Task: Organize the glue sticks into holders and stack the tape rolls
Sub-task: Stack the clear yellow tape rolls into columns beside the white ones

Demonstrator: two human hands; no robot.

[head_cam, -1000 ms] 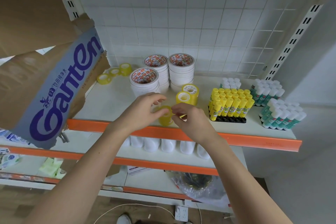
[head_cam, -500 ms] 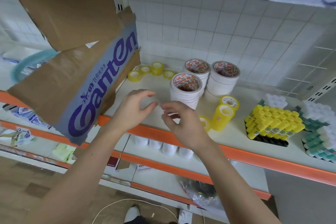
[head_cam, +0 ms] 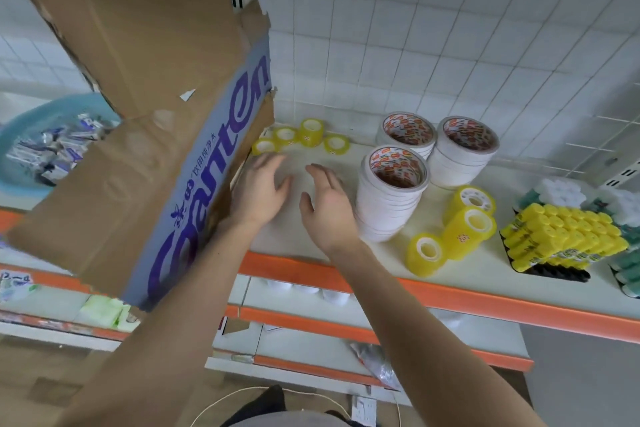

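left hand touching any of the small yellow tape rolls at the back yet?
Apart. In the head view, bare shelf shows between the left hand fingertips and the small yellow tape rolls behind them.

yellow tape rolls point(head_cam: 469, 228), white tape stacks point(head_cam: 391, 198) with red-printed cores, yellow-capped glue sticks point(head_cam: 561, 236), brown cardboard box point(head_cam: 138, 114) with purple lettering, orange-edged shelf point(head_cam: 485, 302).

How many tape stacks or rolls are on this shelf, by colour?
White tape stacks: 3
Yellow rolls at the back: 4
Yellow rolls or stacks at the front: 3
Total: 10
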